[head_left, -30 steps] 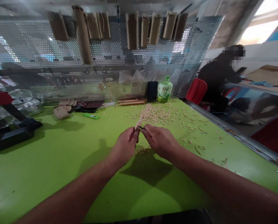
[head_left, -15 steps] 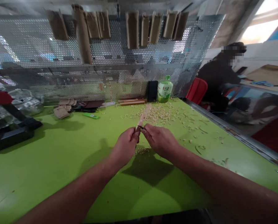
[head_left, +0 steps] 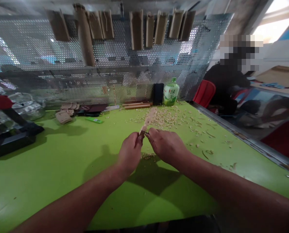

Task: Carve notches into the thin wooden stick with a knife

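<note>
Wooden strip (head_left: 148, 122): in left hand, near mid-table, running from the grip toward 1 o'clock (hands at center, 12 = away).

Diff vs a second ago: small. Whole scene sits a hair higher in view. Left hand (head_left: 130, 150) a touch further toward 9, fingers clamped on the strip's near end. Right hand (head_left: 168, 145) tracks with it, fingers clamped on a dark blade (head_left: 144, 131); its grip is mostly hidden. Blade lies across the strip just above the left thumb, slightly more toward 9 than before. Strip's heading unchanged.

Edges/room, big to small: green table (head_left: 49, 155), near edge at 6, metal-trimmed edge (head_left: 246, 140) along 1 to 4. Perforated screen (head_left: 61, 71) bounds 11 to 1. Widest open stretch 7 to 10, out to the black stand (head_left: 10, 142) at 9–10. Green-tea bottle (head_left: 171, 94) near 1, against the screen. Shavings (head_left: 168, 117) spread 12 to 3; small pile (head_left: 148, 156) just below the hands.
</note>
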